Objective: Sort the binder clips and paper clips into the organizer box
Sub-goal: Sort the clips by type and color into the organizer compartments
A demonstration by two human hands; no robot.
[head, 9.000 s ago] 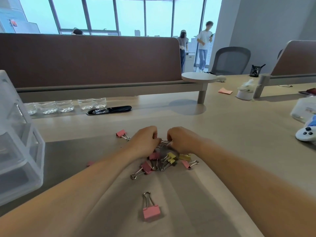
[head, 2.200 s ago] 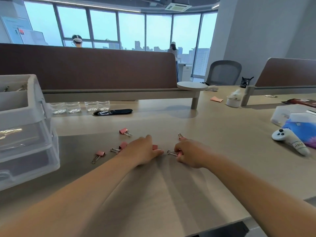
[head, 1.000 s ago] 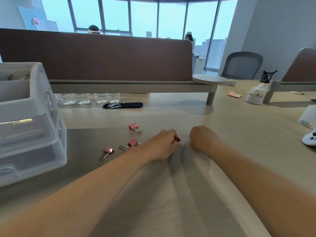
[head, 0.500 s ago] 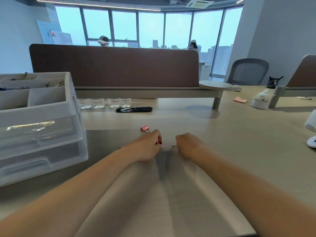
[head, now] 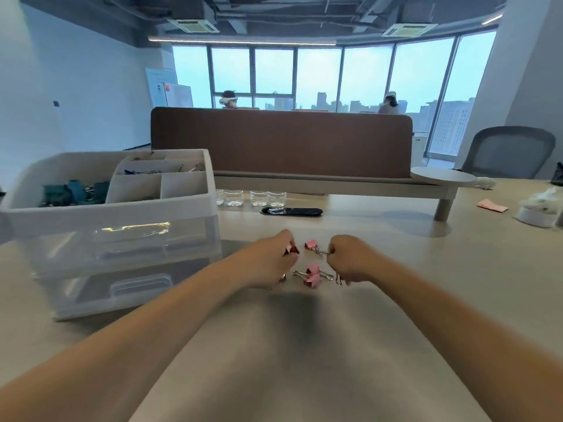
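Both my hands rest on the table in the middle of the view. My left hand (head: 271, 261) is closed around a dark pink binder clip (head: 291, 250) that peeks out by the thumb. My right hand (head: 350, 258) pinches the wire handle of a pink binder clip (head: 311, 245). Between the hands lie two more pink binder clips (head: 312, 275), touching each other. The white organizer box (head: 122, 214) stands to the left, with clear drawers below and open top compartments. Teal binder clips (head: 74, 191) fill its left compartment, and a few clips lie in the back one.
A brown desk divider (head: 280, 141) runs across the back of the table. In front of it stand several small water bottles (head: 253, 197) and a black cable slot (head: 292, 212). A grey chair (head: 508, 156) is at the far right. Two people sit beyond the divider.
My head has tilted up and turned left, so the organizer's top compartments now show. My hands have gathered the pink clips together, and my right hand now grips one by its handle.
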